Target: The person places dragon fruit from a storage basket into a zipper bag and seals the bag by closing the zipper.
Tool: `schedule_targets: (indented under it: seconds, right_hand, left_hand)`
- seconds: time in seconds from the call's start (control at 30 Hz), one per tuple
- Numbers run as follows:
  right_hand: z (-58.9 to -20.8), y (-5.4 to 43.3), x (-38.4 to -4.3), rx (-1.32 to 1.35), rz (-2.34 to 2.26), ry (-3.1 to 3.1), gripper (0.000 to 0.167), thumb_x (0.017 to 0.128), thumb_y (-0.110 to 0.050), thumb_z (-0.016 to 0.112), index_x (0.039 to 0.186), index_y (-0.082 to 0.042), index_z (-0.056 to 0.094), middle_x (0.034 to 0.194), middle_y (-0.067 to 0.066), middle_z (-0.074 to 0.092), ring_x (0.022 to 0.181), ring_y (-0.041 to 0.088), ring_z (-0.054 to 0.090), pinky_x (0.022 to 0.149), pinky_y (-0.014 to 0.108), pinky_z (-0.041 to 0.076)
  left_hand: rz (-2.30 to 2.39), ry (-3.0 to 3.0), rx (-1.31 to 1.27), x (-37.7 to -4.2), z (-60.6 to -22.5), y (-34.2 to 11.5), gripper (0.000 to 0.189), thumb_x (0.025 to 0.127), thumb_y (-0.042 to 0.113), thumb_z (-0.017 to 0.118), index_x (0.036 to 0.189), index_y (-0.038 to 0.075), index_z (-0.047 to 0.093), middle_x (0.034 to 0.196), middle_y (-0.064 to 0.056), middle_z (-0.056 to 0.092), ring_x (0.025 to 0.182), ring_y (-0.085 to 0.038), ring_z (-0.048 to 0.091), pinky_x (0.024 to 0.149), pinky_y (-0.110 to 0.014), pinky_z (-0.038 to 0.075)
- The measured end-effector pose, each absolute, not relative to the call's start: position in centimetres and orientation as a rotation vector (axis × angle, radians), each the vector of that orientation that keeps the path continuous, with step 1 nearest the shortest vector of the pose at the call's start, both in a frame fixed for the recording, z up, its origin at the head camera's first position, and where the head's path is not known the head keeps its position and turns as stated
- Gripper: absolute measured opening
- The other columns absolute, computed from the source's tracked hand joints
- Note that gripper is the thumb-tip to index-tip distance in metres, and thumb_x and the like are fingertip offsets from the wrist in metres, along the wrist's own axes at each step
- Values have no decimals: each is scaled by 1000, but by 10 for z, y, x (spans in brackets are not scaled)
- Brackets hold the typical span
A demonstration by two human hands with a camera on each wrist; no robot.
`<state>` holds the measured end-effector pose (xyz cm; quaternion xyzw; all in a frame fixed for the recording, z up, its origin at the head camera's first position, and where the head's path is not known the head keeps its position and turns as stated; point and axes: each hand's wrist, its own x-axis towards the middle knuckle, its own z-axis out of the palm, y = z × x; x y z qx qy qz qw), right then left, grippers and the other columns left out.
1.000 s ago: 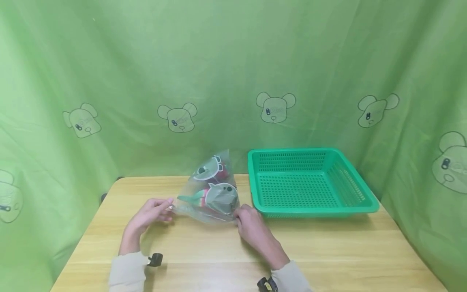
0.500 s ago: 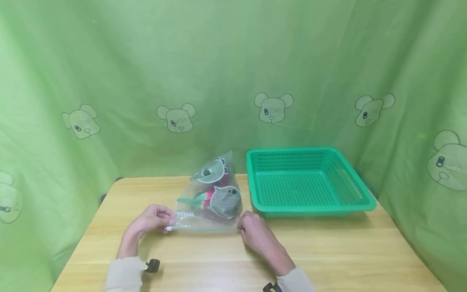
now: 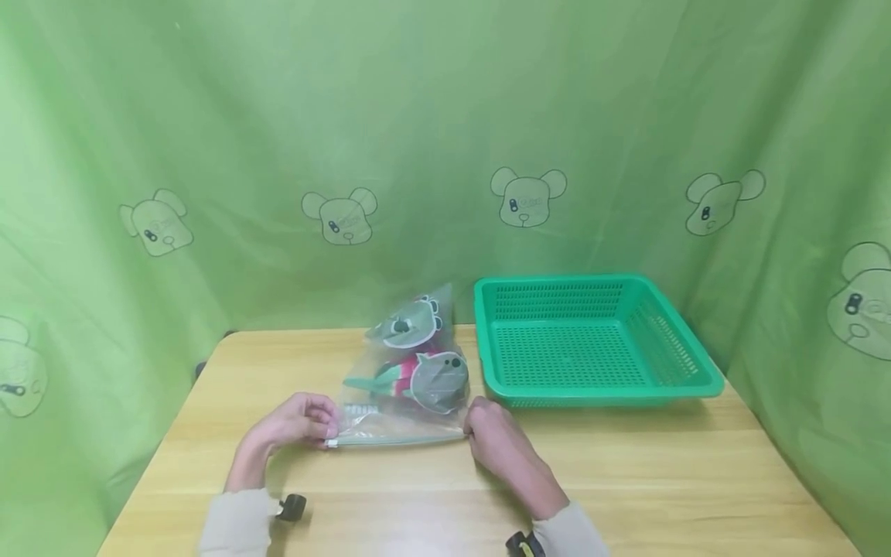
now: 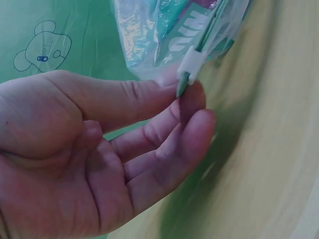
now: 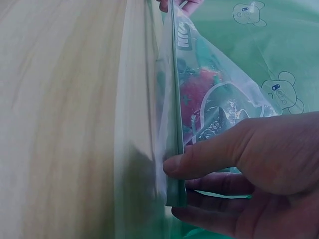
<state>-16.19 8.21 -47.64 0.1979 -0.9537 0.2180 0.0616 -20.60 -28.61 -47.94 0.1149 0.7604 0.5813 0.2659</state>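
Observation:
A clear zip bag point(image 3: 390, 402) printed with grey cartoon animals stands in the middle of the head view, something pink-red and green showing inside. Its green zip strip point(image 3: 397, 442) runs level along the near edge. My left hand point(image 3: 302, 422) pinches the strip's left end between thumb and fingers. Right beside that thumb sits the white slider point(image 4: 191, 62), in the left wrist view. At the opposite end, my right hand point(image 3: 497, 437) grips the strip, thumb point(image 5: 182, 166) on the near face and fingers behind. The strip is stretched straight between both hands.
A green perforated plastic basket point(image 3: 599, 394) stands at the back right of the wooden table point(image 3: 390, 510), just right of the bag. Behind the table hangs a green curtain point(image 3: 418, 116) with bear-head prints.
The bag's near edge has come down toward me and its zip strip now lies stretched straight. My left hand has shifted from the bag's left corner onto the slider end; both hands drifted slightly right.

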Motion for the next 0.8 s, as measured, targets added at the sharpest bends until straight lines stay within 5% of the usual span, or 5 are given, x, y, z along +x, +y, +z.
schedule_targets:
  seconds: [0.5, 0.67, 0.8]
  right_hand:
    - [-474, 84, -159, 658, 598, -2912, 24, 71, 13, 68, 64, -9, 72, 77, -1, 56, 73, 15, 52, 67, 30, 53]
    - [-469, 78, -154, 635, 719, -2921, 8, 82, -1, 76, 87, -6, 78, 93, 6, 68, 85, 21, 62, 78, 38, 58]
    - [-465, 68, -149, 618, 1036, -2908, 17, 88, -6, 74, 105, -3, 76, 100, 7, 72, 91, 22, 67, 81, 38, 60]
  left_hand:
    - [1560, 2100, 341, -206, -475, -288, 33, 85, -9, 69, 117, -13, 62, 106, -21, 71, 95, -27, 70, 86, -34, 60]
    - [1572, 2091, 350, -204, -475, -287, 33, 85, -9, 68, 117, -15, 61, 106, -24, 70, 96, -30, 69, 86, -34, 60]
    - [1573, 2100, 364, -203, -475, -287, 31, 85, -9, 68, 116, -14, 61, 106, -24, 70, 97, -31, 69, 86, -34, 59]
